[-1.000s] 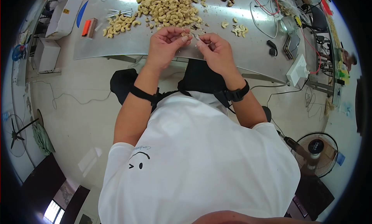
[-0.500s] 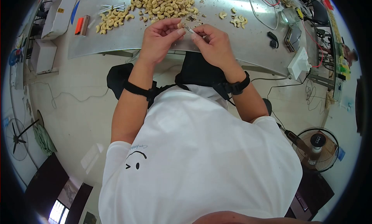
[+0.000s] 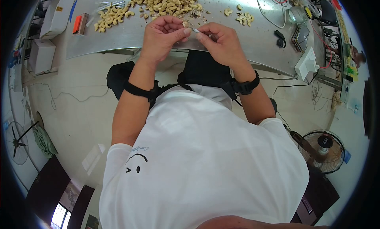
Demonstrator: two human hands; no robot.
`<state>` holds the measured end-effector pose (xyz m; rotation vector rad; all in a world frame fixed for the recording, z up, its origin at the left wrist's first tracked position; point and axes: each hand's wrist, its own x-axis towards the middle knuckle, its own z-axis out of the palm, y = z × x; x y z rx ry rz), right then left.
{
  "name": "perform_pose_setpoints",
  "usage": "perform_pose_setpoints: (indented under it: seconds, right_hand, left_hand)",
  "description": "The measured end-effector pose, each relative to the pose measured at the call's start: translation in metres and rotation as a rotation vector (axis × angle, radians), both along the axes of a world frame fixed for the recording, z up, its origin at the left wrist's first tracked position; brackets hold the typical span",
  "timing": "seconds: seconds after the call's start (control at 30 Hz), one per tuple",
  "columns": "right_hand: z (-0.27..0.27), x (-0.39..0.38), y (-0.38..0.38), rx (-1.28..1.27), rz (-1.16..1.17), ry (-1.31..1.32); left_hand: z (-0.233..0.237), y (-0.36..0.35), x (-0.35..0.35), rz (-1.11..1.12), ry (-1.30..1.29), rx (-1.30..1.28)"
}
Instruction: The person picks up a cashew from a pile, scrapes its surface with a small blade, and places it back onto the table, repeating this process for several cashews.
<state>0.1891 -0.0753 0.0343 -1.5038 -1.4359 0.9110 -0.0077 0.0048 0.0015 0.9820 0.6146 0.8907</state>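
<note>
Above the near edge of the metal table, my left hand (image 3: 163, 38) is closed, pinching a cashew (image 3: 185, 24) between thumb and fingertips. Facing it, my right hand (image 3: 221, 42) grips a small slim tool with a pale handle (image 3: 196, 30). The tool's thin tip points at the cashew; whether they touch is too small to tell. Just beyond my hands lies a big pile of cashews (image 3: 166, 2), with brown skin bits (image 3: 196, 21) scattered at its near side. A smaller group of cashews (image 3: 112, 17) is to the left, and several pieces (image 3: 245, 18) lie to the right.
Metal rods (image 3: 112, 5) and an orange-and-grey block (image 3: 80, 24) lie on the table's left. At right are a glass jar (image 3: 297, 15), a black device (image 3: 280, 39), a phone-like object (image 3: 301, 38), cables and a white power strip (image 3: 306, 64). A fan (image 3: 322, 152) stands at lower right.
My hands stay together with the same cashew and tool. My right wrist has shifted slightly right, and the tool's tip angle has changed a little. The camera view has moved slightly.
</note>
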Motion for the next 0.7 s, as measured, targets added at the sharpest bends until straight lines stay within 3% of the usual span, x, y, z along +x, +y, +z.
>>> perform_pose_setpoints:
  seconds: [0.7]
  right_hand:
    - [-0.007, 0.001, 0.010, 0.082, -0.008, -0.047]
  left_hand:
    - [0.000, 0.007, -0.003, -0.006, 0.004, -0.047]
